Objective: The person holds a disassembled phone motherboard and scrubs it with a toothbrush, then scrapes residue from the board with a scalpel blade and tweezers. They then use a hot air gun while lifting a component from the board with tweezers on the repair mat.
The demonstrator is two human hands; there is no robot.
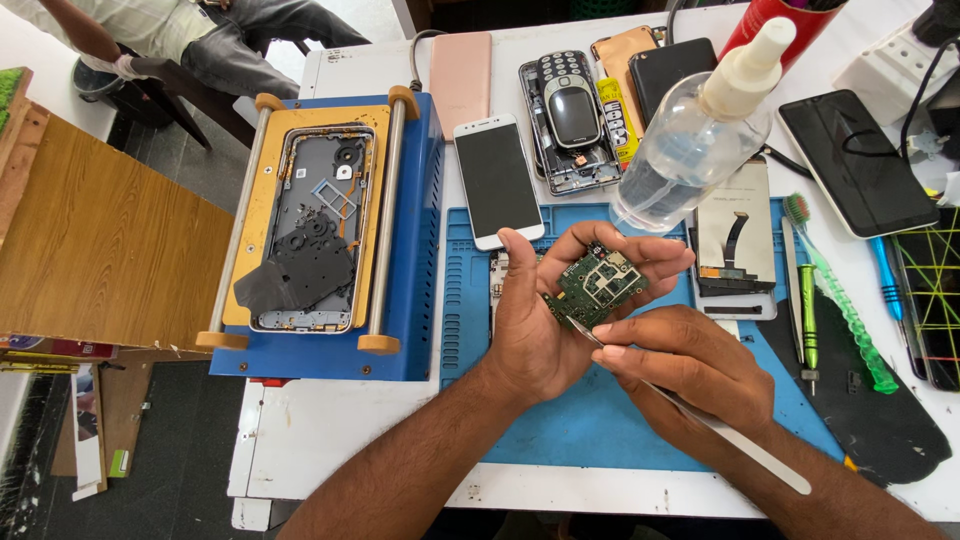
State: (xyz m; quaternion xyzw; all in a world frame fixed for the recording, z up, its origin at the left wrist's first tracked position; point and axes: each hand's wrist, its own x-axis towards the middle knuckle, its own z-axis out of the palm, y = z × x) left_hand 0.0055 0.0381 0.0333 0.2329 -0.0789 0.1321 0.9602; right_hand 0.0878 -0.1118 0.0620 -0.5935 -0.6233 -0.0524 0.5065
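1. The left hand (535, 320) is cupped palm-up, with its fingers (650, 255) curled narrowly around a small green circuit board (598, 285). The board lies in the fingertips, face up and tilted a little toward the wearer.

2. The right hand (690, 365) pinches a pair of slim metal tweezers (700, 415) between thumb and forefinger. Their long axis runs from lower right up to the left, and the tip touches the board's near edge.

3. The relation that matters: the board sits just above and left of the right hand, and the tweezers point straight along that line into it. The right hand is the working one; the left only holds.

4. Both hands hover over a blue mat (560, 430).

5. Beyond the left hand lies a white phone (497, 180), screen dark. Farther left is a blue machine (415, 240) with an open phone frame (315, 225) clamped on it.

6. Beyond the right hand a clear spray bottle (700, 130) leans, with a bare screen panel (735, 240) beside it. To the right lie a green screwdriver (807, 310) and a green toothbrush (838, 295).

7. At top left a seated person's legs (240, 35) show, well apart.
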